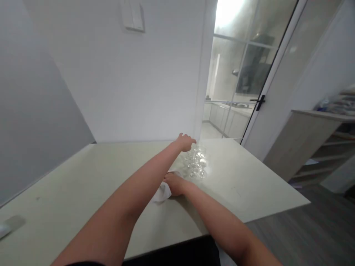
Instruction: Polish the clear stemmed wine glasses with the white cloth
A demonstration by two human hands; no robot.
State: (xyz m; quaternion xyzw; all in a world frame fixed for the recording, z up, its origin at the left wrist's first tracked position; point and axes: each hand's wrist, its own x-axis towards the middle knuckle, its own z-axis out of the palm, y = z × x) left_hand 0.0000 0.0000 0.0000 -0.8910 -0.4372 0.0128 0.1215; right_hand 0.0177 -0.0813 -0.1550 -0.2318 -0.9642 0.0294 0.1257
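My left hand [186, 142] stretches across my right arm's side to the far part of the table, at the back edge of a group of glasses. Its fingers look apart, and I make out nothing held in them. Several clear stemmed glasses [195, 162] stand close together just to its right and nearer to me. My right hand [175, 184] is low over the table, closed on a white cloth [162, 193] that sticks out on its left and behind it. My left forearm hides part of the cloth and the right fingertips.
The pale table [230, 184] meets a white wall [144, 92] at the back. A small white object [4, 229] lies at its left edge. Beyond the right side are a glazed door [235, 74] with a black handle [260, 102] and a shelf unit [313, 144].
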